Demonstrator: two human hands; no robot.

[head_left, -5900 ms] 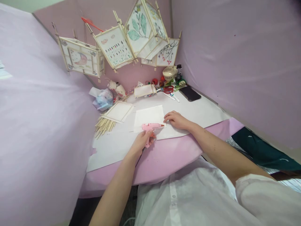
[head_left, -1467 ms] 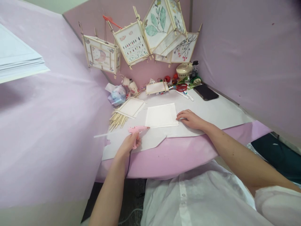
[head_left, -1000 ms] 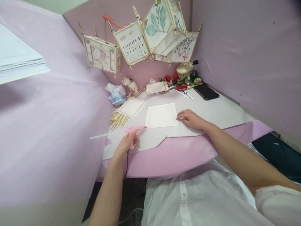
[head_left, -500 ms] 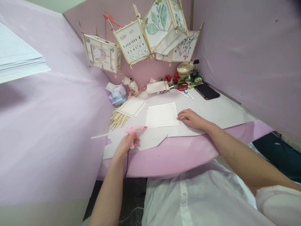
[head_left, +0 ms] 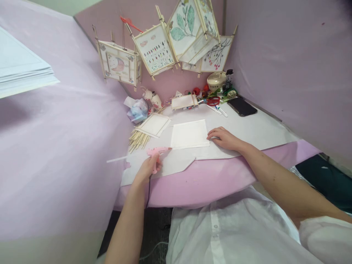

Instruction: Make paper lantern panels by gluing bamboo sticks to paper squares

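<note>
My left hand [head_left: 147, 169] is closed round the grip of a pink glue gun [head_left: 157, 151]. The gun's nozzle points right at the lower left corner of a square white paper panel [head_left: 189, 133] lying flat on the table. My right hand [head_left: 223, 138] rests on the table at the panel's right edge, fingers spread flat and pressing down by its edge. A black cord runs from the gun down past my left wrist.
A bundle of wooden sticks [head_left: 137, 139] and a framed panel [head_left: 154, 124] lie left of the paper. Scissors [head_left: 212, 101], markers, a phone [head_left: 242, 106] and a pot [head_left: 216, 80] crowd the back corner. Painted paper lanterns [head_left: 165, 44] hang above. Purple walls close in on both sides.
Since the oldest frame the glue gun has travelled left along the panel's near edge to its left corner. Over the last second both hands stay almost still.
</note>
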